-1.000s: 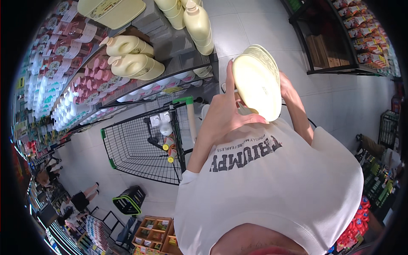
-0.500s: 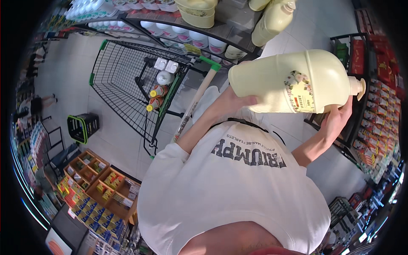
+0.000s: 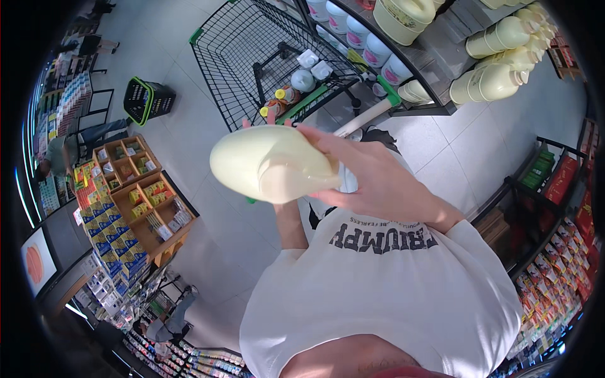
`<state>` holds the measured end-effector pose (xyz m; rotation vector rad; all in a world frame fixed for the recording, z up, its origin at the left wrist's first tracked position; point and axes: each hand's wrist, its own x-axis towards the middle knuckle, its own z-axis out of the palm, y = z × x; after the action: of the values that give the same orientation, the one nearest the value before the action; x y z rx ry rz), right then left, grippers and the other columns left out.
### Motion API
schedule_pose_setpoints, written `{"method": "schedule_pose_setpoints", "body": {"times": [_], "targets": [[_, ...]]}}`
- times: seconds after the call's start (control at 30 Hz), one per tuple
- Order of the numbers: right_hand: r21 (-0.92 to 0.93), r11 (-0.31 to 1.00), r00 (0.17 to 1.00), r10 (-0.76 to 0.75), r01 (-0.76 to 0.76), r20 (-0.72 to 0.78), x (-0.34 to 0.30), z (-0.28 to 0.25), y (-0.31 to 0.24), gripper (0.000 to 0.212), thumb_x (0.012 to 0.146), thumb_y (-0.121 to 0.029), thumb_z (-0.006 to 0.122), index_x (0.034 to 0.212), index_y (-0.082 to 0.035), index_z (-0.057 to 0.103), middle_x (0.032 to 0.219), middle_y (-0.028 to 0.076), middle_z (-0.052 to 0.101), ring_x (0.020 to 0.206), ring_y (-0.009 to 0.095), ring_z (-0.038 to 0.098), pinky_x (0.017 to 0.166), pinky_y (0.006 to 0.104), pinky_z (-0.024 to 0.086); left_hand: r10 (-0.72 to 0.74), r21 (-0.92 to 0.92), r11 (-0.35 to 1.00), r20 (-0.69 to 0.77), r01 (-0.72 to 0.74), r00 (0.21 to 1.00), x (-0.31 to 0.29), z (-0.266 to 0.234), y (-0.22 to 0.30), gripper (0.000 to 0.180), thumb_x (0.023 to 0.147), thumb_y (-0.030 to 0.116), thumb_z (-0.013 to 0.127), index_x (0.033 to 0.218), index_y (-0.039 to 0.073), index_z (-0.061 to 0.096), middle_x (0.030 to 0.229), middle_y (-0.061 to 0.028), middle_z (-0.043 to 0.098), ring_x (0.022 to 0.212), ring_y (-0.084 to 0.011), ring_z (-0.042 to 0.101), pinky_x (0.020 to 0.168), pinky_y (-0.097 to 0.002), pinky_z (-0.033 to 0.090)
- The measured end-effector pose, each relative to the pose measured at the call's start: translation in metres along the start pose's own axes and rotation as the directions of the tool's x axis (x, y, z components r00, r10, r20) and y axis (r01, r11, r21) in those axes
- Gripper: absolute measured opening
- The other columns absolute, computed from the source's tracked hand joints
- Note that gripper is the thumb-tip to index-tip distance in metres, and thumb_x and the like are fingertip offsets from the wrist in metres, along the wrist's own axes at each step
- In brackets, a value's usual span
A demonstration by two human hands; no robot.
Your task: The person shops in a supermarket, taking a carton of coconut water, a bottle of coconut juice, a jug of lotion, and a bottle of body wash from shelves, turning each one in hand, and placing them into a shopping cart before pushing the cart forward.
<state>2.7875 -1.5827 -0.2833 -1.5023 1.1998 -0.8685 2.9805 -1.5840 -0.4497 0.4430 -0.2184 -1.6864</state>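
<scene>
Both my hands hold a large pale-yellow pump bottle (image 3: 242,160) above the shopping cart's handle side. Its pump top faces up toward me, so the label and most of the body are out of sight. My right hand (image 3: 372,173) is closed round its right side near the pump. Fingertips of my left hand (image 3: 271,118) show past the far side; the bottle hides the palm. Beyond it stands the green-and-black wire shopping cart (image 3: 220,63), holding white packages (image 3: 307,59), a round white item (image 3: 302,80) and orange bottles with yellow caps (image 3: 285,94).
At the upper right, a shelf (image 3: 435,69) carries similar yellow pump bottles (image 3: 485,83) and white tubs (image 3: 376,50). A black-and-green basket (image 3: 148,101) sits on the floor at left. A wooden display bin (image 3: 148,208) and a rack of red packets (image 3: 558,271) flank me. Other people are at left.
The bottle has swung from the right to the left, and its pump end has turned toward me. The surroundings have shifted as my view turned; the shelf of bottles now shows more.
</scene>
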Motion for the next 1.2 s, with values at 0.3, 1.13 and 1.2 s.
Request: {"method": "schedule_pose_setpoints", "body": {"times": [0.3,1.13,1.2], "targets": [[0.164,0.965,0.843,-0.260,0.206,0.471,0.018,0.045,0.025,0.035,0.083,-0.017,0.080,0.106,0.007,0.068,0.154,0.028,0.033,0.138,0.044,0.045,0.114,0.0479,0.042,0.339,0.388,0.906,-0.435,-0.166,0.834,-0.010,0.029,0.030,0.056,0.107,0.043,0.043,0.156,0.019,0.033,0.156,-0.0167,0.039,0.134,-0.0304,0.051,0.112,-0.0479,0.044],[0.303,0.831,0.820,0.534,-0.466,-0.205,0.095,0.089,0.109,0.059,0.071,-0.019,0.089,0.120,0.006,0.068,0.128,0.007,0.069,0.095,0.013,0.068,0.083,0.0303,0.053,-0.095,0.938,0.158,-0.295,0.307,0.951,0.167,-0.184,0.044,0.044,0.104,0.037,0.055,0.114,-0.003,0.069,0.100,-0.0107,0.073,0.092,-0.0179,0.067,0.082,-0.0338,0.051],[0.310,0.840,0.764,0.537,-0.445,-0.358,0.091,0.084,0.114,0.071,0.067,-0.024,0.089,0.129,0.001,0.065,0.112,0.009,0.074,0.088,0.014,0.070,0.084,0.0273,0.054,-0.004,0.967,-0.189,-0.174,0.170,0.985,0.182,-0.209,0.045,0.055,0.102,0.047,0.056,0.125,-0.002,0.064,0.101,-0.0149,0.073,0.095,-0.0226,0.068,0.085,-0.0345,0.052]]}}
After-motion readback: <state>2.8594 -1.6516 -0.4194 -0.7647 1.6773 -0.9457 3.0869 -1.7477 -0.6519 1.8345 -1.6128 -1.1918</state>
